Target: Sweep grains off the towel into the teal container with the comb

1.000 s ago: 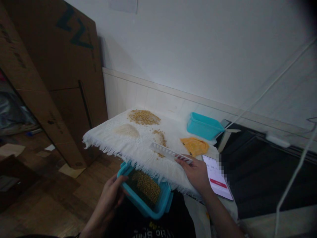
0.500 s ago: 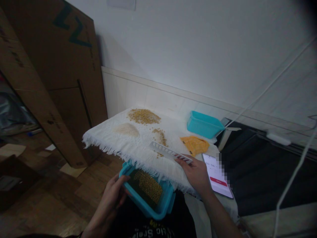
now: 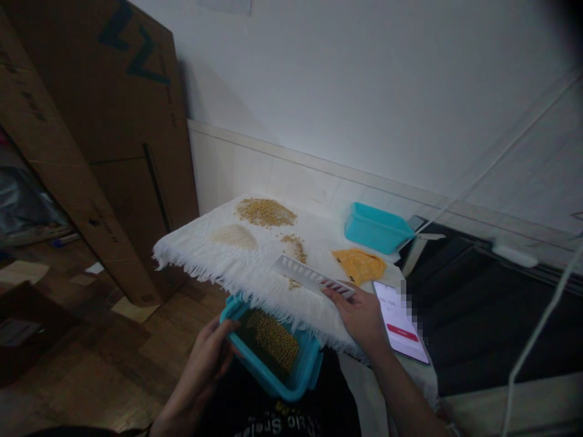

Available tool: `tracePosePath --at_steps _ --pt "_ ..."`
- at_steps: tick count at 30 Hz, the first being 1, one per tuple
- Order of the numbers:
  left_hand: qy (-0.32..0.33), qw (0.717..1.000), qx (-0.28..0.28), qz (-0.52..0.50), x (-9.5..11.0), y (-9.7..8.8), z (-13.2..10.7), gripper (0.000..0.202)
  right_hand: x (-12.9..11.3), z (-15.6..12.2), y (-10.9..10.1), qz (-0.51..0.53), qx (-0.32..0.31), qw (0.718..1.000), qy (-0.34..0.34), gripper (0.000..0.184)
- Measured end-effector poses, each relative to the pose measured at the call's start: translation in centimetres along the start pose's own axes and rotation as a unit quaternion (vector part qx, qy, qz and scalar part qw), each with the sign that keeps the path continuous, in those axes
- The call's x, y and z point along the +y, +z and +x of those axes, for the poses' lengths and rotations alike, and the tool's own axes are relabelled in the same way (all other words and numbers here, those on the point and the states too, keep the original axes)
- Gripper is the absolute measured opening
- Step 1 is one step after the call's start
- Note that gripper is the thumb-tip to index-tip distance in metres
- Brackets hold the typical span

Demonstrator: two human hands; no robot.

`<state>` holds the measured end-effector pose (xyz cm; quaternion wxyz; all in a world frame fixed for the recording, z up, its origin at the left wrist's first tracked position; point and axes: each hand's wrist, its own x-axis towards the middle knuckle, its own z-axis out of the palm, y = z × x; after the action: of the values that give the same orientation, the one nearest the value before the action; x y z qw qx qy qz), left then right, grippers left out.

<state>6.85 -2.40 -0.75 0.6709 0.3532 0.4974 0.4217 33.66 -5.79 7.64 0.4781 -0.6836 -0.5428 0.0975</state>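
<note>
My left hand (image 3: 214, 346) grips the left end of a blue plastic container (image 3: 296, 388), thumb over its rim. Soybeans (image 3: 276, 340) lie inside it, and it sits below the fringed edge of a white cloth (image 3: 268, 297). With my right hand (image 3: 357, 312) I hold a white slotted plastic strip (image 3: 303, 271) by its near end, above the cloth. Around the strip's far end is a thin trail of soybeans (image 3: 296, 247). Farther back lie a larger soybean pile (image 3: 266, 212) and a pale grain pile (image 3: 234, 236).
A second blue container (image 3: 378, 229) stands at the back right of the cloth-covered table. In front of it lies a yellow cloth (image 3: 359, 266), and near my right wrist a phone (image 3: 401, 321). A tall cardboard box (image 3: 122, 121) stands left; a white cable (image 3: 537, 328) hangs right.
The strip has shifted very slightly, its far end a little farther left and up over the cloth. My left hand and the container stay practically where they were.
</note>
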Motion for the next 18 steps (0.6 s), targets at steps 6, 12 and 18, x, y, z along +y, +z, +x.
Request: tracePosePath --at_steps 6,12,18 --pt "-0.002 1.0 0.0 0.006 -0.17 -0.12 0.16 0.027 -0.34 0.05 0.15 0.0 0.003 1.0 -0.004 0.032" --pt "0.001 1.0 0.001 0.007 0.1 0.05 -0.21 0.023 -0.01 -0.11 0.79 0.01 0.012 1.0 -0.012 0.032" --pt "0.003 1.0 0.001 -0.001 0.48 0.15 -0.49 0.025 -0.43 -0.16 0.89 0.02 0.006 1.0 -0.011 0.029"
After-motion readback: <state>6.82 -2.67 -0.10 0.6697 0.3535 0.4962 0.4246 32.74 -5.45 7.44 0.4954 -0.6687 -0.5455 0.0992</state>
